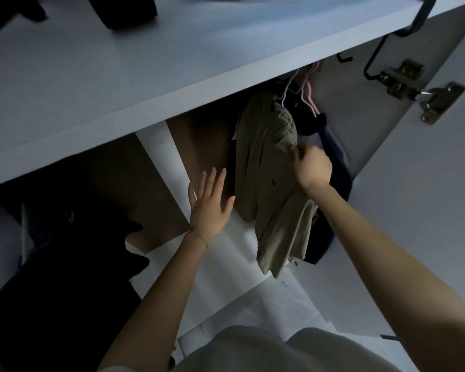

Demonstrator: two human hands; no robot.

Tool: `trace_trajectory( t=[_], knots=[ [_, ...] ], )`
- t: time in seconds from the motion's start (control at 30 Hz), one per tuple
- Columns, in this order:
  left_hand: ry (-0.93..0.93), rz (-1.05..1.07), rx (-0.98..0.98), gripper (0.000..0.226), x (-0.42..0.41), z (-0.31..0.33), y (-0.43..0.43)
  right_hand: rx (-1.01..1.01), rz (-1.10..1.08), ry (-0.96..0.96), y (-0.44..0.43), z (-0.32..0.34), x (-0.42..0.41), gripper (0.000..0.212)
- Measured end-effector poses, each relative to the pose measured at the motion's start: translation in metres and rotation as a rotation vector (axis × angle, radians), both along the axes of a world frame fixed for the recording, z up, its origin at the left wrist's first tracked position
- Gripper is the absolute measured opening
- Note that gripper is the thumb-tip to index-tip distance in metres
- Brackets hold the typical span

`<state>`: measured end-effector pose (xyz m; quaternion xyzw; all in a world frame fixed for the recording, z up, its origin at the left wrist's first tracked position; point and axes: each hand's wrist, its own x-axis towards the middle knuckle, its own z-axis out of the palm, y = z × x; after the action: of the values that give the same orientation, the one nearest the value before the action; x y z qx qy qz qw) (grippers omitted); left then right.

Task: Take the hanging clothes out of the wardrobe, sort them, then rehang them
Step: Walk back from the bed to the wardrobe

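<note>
A beige garment (269, 167) hangs inside the wardrobe on a white hanger (287, 89), under the shelf. My right hand (313, 166) pinches its right edge with curled fingers. Just left of the garment, my left hand (208, 205) is held flat with straight, spread fingers, and whether it touches the cloth is unclear. Behind the beige piece hang dark garments (310, 124) on a pink hanger (312, 103), and a navy one (336, 157) drops down at the right.
A white shelf (145, 76) runs overhead with dark items on it. A pile of dark clothes (65, 264) lies at lower left. The open wardrobe door with a metal hinge (424, 89) stands at right. A white floor panel (226, 277) lies below.
</note>
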<state>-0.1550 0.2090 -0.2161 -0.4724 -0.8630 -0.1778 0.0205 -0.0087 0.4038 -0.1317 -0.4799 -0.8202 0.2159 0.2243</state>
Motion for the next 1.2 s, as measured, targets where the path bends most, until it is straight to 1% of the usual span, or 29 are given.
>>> trace_trajectory(
  t=[0.23,0.37,0.6,0.8,0.9,1.03,1.13,1.2],
  knots=[
    [-0.006,-0.008,0.036,0.067,-0.012,0.001,-0.005,0.033,-0.022,0.164,-0.007,0.010,0.002,0.032],
    [-0.004,-0.041,0.071,0.068,-0.010,0.002,-0.006,0.097,0.018,0.197,-0.013,0.015,0.007,0.030],
    [-0.034,-0.068,0.238,0.061,-0.001,0.013,-0.003,0.139,0.068,0.214,-0.035,0.014,0.026,0.030],
    [-0.055,-0.103,0.270,0.061,-0.001,0.021,0.001,0.148,0.090,0.245,-0.049,0.004,0.051,0.029],
    [-0.066,-0.104,0.312,0.058,0.000,0.026,0.005,0.176,0.141,0.261,-0.055,-0.006,0.068,0.031],
    [-0.074,-0.106,0.331,0.058,0.002,0.031,0.014,0.278,0.250,0.203,-0.059,-0.022,0.091,0.034],
    [-0.093,-0.122,0.308,0.061,0.000,0.034,0.023,0.380,0.329,0.120,-0.065,-0.038,0.100,0.039],
    [-0.131,-0.119,0.281,0.062,-0.005,0.034,0.027,0.397,0.353,0.078,-0.072,-0.047,0.102,0.040]
  ],
)
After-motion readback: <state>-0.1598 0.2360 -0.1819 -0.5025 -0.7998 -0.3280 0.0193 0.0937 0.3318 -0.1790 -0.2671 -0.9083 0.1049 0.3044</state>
